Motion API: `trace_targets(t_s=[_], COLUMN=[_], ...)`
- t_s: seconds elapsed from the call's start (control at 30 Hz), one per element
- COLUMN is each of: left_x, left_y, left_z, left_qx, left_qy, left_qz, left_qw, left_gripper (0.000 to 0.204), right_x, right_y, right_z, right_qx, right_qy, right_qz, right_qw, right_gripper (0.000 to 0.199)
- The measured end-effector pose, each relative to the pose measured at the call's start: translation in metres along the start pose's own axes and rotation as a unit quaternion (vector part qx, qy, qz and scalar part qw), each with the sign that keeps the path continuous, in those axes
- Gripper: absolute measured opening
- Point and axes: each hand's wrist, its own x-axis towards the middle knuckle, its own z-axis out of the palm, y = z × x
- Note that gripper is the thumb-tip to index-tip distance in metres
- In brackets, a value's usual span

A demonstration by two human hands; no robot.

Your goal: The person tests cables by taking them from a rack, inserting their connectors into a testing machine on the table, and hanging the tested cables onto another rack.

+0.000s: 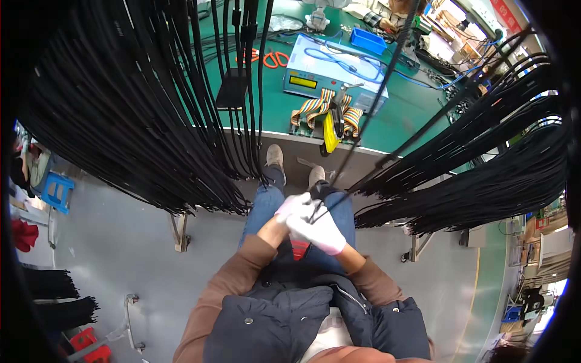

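Head view: left hand (293, 206) meets right hand (321, 232) above thighs (344, 219).

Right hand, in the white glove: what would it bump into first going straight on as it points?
Most likely the left hand, just ahead of the right hand toward the upper left; the two overlap in the picture, so whether they touch is unclear.

We find no text legible with certainty. We note pale marks on the red sign (505, 16) at upper right and dark marks on the yellow-green display (302, 82) of the blue instrument box (336, 74), all too small to decipher.
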Motion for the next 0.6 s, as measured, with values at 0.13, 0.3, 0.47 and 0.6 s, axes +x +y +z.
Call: trace_targets(t_s=[0.13, 0.3, 0.47, 0.6], left_x=[-0.002, 0.002, -0.002, 0.008], left_y=[0.003, -0.002, -0.001, 0.002], left_z=[0.005, 0.02, 0.04, 0.04], left_qx=[-0.134, -0.298, -0.134, 0.177], left_qy=[0.096, 0.214, 0.207, 0.247], left_qz=[-0.008, -0.012, 0.023, 0.246], left_qw=[0.986, 0.93, 0.969, 0.921], left_gripper=[0.015, 0.013, 0.018, 0.021], right_x=[-0.015, -0.002, 0.033, 0.052], right_y=[-0.024, 0.014, 0.062, 0.05], right_z=[-0.018, -0.043, -0.055, -0.045], right_qx=[-0.209, -0.228, 0.135, 0.442], right_qy=[-0.105, 0.161, 0.197, 0.139], right_qz=[-0.223, -0.146, 0.034, 0.087], right_qw=[0.946, 0.949, 0.97, 0.882], right_gripper=[0.024, 0.02, 0.019, 0.02])
